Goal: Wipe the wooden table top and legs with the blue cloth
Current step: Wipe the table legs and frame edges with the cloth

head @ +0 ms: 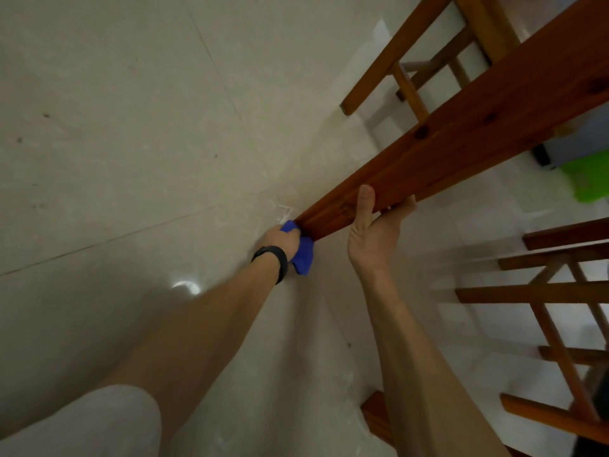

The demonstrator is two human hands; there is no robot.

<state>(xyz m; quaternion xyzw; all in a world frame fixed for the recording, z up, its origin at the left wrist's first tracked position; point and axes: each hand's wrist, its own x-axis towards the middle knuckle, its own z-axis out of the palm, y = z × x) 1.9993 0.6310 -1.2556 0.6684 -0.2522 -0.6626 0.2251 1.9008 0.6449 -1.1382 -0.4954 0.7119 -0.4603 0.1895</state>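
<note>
**Asker:** Blue is the cloth's colour, I gather. Where is it, and where is the table?

**Describer:** The blue cloth (303, 250) sits just below the centre of the view, bunched against the foot of a reddish-brown wooden table leg (445, 156). That leg runs from its foot near the centre up towards two o'clock, where it meets the rest of the table. The foot stands on a pale tiled floor (131, 127).

**Asker:** What are the hands doing?

**Describer:** The left hand (281, 240), with a dark band (275, 258) on its wrist, has its fingers curled round the cloth, pressing it to the bottom of the leg. A fold hangs loose below the fist towards five o'clock. The right hand (374, 232) grips the leg a little higher. Its thumb lies flat on the near face, and its fingers wrap round the far side, so only their tips show.

**Asker:** How will these things handle?

**Describer:** The cloth looks soft and light. It should mould to the leg's edges if held in a wad with the palm behind it. The leg looks stiff, smooth and lacquered, so I judge the cloth will slide easily. The table is probably heavy enough to stay put, though a steadying grip on the leg seems wise.

**Asker:** Anything else nearby?

**Describer:** Wooden chair frames (560, 308) stand at three to five o'clock, and something bright green (590, 179) lies at three o'clock.
</note>
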